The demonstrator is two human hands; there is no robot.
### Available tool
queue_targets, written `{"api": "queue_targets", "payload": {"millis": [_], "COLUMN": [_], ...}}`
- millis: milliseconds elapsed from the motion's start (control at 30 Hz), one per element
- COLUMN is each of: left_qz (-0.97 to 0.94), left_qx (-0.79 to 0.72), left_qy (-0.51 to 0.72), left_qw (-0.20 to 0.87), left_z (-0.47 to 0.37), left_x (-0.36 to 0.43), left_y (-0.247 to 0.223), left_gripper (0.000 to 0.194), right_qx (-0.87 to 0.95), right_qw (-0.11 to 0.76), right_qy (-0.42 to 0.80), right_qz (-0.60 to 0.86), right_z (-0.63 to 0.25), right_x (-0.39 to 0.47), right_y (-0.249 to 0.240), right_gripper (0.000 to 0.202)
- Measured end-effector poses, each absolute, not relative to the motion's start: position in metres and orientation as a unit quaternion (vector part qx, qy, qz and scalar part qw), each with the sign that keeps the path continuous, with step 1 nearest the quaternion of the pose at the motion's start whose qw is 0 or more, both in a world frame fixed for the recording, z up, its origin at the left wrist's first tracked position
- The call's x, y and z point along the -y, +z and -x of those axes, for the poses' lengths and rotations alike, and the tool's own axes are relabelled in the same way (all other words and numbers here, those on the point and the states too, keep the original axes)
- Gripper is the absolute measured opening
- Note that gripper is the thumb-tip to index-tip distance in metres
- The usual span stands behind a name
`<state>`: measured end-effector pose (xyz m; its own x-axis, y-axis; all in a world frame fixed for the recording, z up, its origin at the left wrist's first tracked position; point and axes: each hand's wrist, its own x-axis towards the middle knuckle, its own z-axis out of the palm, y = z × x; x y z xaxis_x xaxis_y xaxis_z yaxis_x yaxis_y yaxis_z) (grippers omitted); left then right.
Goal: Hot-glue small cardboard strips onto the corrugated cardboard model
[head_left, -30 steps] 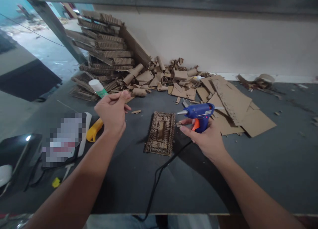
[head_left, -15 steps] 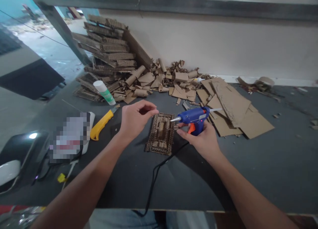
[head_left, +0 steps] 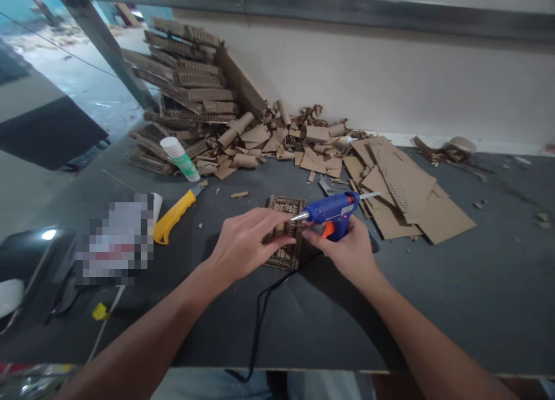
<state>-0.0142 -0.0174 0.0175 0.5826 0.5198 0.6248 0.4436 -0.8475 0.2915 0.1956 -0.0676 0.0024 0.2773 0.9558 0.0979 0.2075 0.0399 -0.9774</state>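
Glue gun [head_left: 332, 208], blue plastic, is clamped in right hand [head_left: 353, 250], presumably for orange trigger [head_left: 328, 230] access; left hand [head_left: 247, 235] is curled over brown rectangular corrugated-cardboard panel [head_left: 285, 256], grip can't be told.

White-capped tube [head_left: 180, 159], yellow cutter [head_left: 176, 215], metal beam [head_left: 303, 8]

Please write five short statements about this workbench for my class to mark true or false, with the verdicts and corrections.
1. The yellow cutter lies on the dark table. True.
2. The left hand holds the yellow cutter. False: it is over the ridged cardboard panel, partly hiding it.
3. The right hand holds a blue glue gun. True.
4. The trigger is green. False: it is orange.
5. A white-capped tube is left of the blue glue gun. True.
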Motion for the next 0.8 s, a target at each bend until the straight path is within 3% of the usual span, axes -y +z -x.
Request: {"api": "queue_targets", "payload": {"millis": [333,567,800], "left_qz": [-0.876,-0.868,-0.833], "left_qx": [-0.236,-0.293,-0.340], "left_qy": [0.410,0.380,0.427], "left_qw": [0.094,0.132,0.091], "left_z": [0.008,0.011,0.016], "left_x": [0.020,0.020,0.016], "left_y": [0.003,0.005,0.018], "left_gripper": [0.014,0.009,0.008], "right_qx": [0.496,0.486,0.497], "right_qw": [0.521,0.521,0.529], "right_qy": [0.385,0.411,0.337], "right_qz": [0.578,0.569,0.600], "right_z": [-0.189,-0.189,-0.212], "right_x": [0.071,0.071,0.068], "right_y": [0.004,0.008,0.006], "right_gripper": [0.034,0.042,0.045]}}
